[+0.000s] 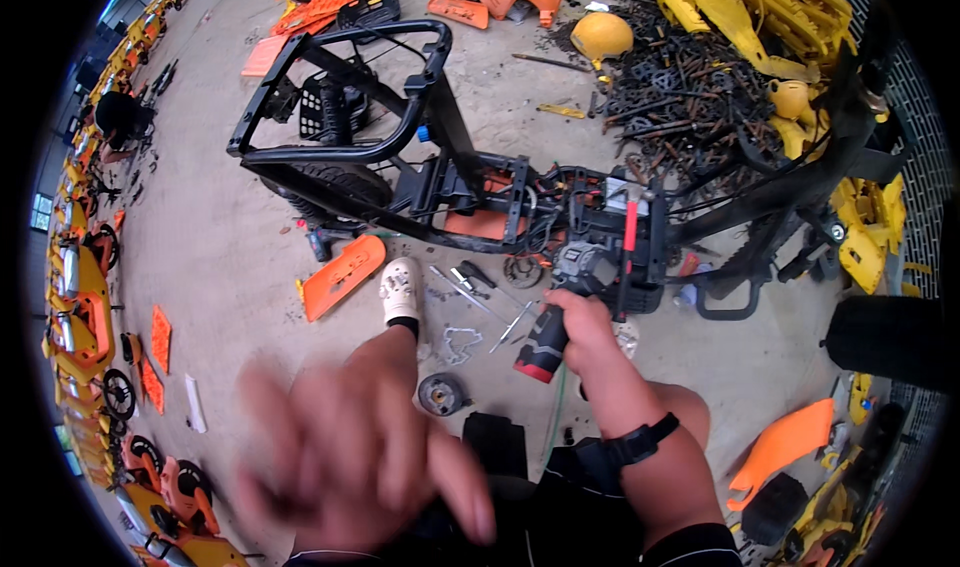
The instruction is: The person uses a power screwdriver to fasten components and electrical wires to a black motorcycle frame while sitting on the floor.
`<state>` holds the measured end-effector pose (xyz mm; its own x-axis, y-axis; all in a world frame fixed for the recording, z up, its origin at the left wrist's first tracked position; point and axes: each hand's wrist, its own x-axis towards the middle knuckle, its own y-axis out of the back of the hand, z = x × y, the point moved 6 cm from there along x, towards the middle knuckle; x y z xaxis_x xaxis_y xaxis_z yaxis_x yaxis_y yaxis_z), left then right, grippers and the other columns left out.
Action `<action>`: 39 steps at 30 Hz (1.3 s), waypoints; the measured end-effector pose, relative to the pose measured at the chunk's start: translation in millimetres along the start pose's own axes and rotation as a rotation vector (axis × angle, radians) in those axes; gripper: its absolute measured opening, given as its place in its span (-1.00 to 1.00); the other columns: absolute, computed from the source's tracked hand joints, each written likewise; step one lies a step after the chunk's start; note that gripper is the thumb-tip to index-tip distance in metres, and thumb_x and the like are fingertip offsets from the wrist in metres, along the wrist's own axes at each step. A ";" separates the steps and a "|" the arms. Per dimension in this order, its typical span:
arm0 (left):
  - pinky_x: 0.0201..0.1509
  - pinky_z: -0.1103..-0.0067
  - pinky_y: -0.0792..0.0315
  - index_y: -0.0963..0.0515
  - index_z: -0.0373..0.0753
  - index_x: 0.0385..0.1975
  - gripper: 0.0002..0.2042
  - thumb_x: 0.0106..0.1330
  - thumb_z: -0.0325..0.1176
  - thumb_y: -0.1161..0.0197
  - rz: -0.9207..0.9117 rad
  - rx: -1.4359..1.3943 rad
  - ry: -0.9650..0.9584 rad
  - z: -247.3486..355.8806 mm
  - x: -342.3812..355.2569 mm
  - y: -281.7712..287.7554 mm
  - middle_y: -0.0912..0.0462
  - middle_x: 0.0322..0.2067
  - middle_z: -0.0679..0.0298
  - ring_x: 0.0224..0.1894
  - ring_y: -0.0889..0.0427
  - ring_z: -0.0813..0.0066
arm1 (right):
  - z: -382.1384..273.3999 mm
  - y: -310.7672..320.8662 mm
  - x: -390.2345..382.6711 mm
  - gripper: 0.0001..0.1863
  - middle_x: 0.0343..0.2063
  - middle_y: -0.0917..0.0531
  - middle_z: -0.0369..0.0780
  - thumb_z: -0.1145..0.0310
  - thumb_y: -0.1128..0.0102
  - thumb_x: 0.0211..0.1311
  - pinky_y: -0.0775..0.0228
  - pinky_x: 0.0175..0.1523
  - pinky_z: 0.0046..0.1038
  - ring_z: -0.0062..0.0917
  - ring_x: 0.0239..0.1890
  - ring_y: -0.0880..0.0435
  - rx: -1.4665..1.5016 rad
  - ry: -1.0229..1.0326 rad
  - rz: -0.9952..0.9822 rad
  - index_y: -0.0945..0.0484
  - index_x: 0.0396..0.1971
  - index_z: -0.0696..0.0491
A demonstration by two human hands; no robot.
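My right hand (585,322) is wrapped round the grip of a grey and black cordless impact wrench (585,265) with a red-bottomed battery. The tool's head is over the middle of a stripped black scooter frame (440,182), among wires and metal brackets; its tip is hidden. A hammer (630,237) with a red handle lies across the frame just right of the tool. Close to the camera, my left hand (350,457) is raised and blurred by motion. Its thumb and fingers look spread apart, and nothing shows in them.
Screwdrivers (460,287), a round metal hub (441,394) and an orange panel (343,277) lie on the concrete near my white shoe (401,292). Dark metal scrap (680,107) and yellow panels (740,17) are heaped at far right. Orange and yellow scooters (80,307) line the left side.
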<state>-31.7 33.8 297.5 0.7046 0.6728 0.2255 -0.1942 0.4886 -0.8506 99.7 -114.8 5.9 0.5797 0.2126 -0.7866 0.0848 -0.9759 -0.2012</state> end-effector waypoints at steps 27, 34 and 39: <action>-0.12 0.69 -0.48 -0.47 -0.32 0.11 -0.51 0.12 -0.73 -0.25 -0.046 1.191 0.650 -114.4 21.8 183.5 -0.55 -0.05 0.24 -0.12 -0.56 0.58 | -13.6 -8.6 4.0 -0.77 -0.42 -0.61 -0.15 0.52 -0.29 0.18 -0.50 -0.36 -0.31 -0.41 -0.44 -0.61 0.056 -0.026 0.016 -0.49 -0.18 0.17; 0.11 0.49 -0.51 -0.32 -0.34 0.32 -0.32 0.12 -0.80 -0.22 0.130 0.654 0.678 -122.3 26.5 186.3 -0.37 0.30 0.08 0.35 -0.42 0.25 | -27.6 -1.9 0.2 -0.76 -0.26 -0.67 -0.13 0.57 -0.27 0.18 -0.57 -0.22 -0.29 -0.40 -0.30 -0.68 0.072 -0.021 0.010 -0.55 -0.13 0.20; 0.38 0.31 -0.40 -0.14 -0.34 0.42 -0.25 0.18 -0.79 -0.23 0.239 0.389 0.542 -126.1 55.0 173.9 -0.22 0.39 -0.04 0.44 -0.29 0.15 | -23.5 3.8 5.1 -0.76 -0.28 -0.67 -0.15 0.56 -0.27 0.19 -0.57 -0.23 -0.29 -0.40 -0.30 -0.67 0.078 -0.018 0.034 -0.56 -0.13 0.21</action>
<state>59.4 85.7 102.1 0.8332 0.4645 -0.3002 -0.5444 0.5932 -0.5931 122.0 -118.5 14.9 0.5663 0.1807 -0.8042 0.0015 -0.9759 -0.2183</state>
